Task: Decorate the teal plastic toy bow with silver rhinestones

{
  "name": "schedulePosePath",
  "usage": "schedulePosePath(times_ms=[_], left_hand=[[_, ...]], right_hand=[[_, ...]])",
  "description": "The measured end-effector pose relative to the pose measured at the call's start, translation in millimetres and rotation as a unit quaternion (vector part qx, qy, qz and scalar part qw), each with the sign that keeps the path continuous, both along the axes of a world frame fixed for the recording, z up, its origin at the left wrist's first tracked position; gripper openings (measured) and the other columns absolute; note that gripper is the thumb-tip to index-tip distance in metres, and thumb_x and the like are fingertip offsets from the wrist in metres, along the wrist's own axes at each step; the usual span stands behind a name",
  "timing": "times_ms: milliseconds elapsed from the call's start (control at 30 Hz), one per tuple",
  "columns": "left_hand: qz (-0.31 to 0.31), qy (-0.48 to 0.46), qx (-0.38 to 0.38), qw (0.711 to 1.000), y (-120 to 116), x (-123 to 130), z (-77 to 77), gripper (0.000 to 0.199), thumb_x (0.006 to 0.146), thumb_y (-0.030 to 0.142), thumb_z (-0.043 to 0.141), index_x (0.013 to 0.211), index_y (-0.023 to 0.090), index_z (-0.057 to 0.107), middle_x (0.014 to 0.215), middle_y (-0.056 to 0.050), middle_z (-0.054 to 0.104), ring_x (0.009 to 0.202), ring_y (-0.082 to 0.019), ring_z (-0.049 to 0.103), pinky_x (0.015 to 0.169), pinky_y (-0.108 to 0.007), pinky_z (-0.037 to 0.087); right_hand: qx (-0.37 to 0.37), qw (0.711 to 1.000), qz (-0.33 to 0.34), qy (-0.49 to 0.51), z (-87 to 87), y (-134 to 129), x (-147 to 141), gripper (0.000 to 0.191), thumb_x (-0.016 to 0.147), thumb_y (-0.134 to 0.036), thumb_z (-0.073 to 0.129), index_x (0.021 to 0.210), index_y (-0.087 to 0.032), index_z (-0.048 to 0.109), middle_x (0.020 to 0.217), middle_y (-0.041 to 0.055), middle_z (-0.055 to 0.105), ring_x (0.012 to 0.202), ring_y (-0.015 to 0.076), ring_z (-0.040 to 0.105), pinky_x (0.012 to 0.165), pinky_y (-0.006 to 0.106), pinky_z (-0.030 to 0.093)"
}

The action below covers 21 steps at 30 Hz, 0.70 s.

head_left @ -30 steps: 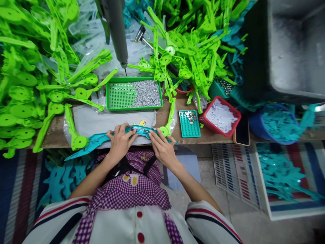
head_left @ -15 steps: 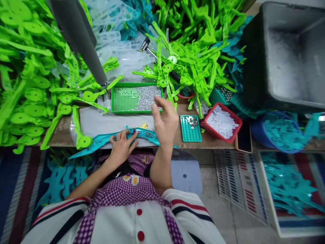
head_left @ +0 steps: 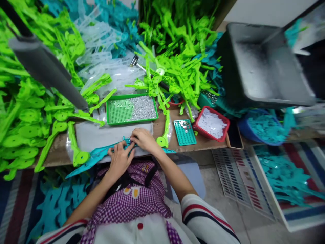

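Note:
A long, curved teal plastic piece (head_left: 95, 156) lies across the front of the bench over a pale cloth. My left hand (head_left: 120, 157) rests on its middle, fingers bent over it and holding it against the bench. From the right my right hand (head_left: 144, 139) reaches in, its fingertips pinched together at the same spot, close to the left fingertips. Whatever sits between those right fingertips is too small to make out. Just beyond, a green tray (head_left: 119, 122) holds many tiny silver metal bits, heaped toward its right side.
A small teal tray (head_left: 181, 137) with round metal discs and a red bin (head_left: 223, 139) of white pieces stand at right. Bright green parts (head_left: 27, 130) pile up left and behind. A hammer (head_left: 134, 61) lies among them. A grey arm-like tool (head_left: 48, 73) hangs at upper left.
My right hand has come down from beside the green tray to the teal piece, its fingers now closed. My left hand stays on the piece. The camera view has shifted.

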<state>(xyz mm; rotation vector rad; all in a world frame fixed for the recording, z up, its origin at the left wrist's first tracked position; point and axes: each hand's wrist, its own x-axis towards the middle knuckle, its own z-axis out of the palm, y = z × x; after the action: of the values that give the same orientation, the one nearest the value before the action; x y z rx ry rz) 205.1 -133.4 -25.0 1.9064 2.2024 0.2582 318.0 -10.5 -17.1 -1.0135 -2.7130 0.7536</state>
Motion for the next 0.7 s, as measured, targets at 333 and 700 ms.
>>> schedulePosePath(times_ms=[333,700], left_hand=[[-0.01,0.069,0.089,0.994,-3.1,3.4,-17.9,0.036,0.096,0.032,0.046,0.126,0.033,0.065,0.111,-0.016,0.06,0.094,-0.027,0.053,0.084,-0.048,0.036],[0.001,0.043,0.173,0.984,-3.9,9.9,-34.0,0.04,0.086,0.039,0.061,0.126,0.037,0.064,0.106,-0.009,0.062,0.096,-0.025,0.055,0.086,-0.042,0.032]], right_hand=[[0.12,0.923,-0.274,0.243,59.7,74.0,118.7,0.033,0.095,-0.043,0.048,0.102,-0.02,0.07,0.101,0.0074,0.073,0.094,0.0193,0.067,0.081,0.034,0.053],[0.095,0.928,-0.218,0.288,80.7,185.1,53.8,0.025,0.085,-0.035,0.057,0.097,-0.018,0.071,0.099,0.0083,0.073,0.09,0.0211,0.067,0.082,0.038,0.054]])
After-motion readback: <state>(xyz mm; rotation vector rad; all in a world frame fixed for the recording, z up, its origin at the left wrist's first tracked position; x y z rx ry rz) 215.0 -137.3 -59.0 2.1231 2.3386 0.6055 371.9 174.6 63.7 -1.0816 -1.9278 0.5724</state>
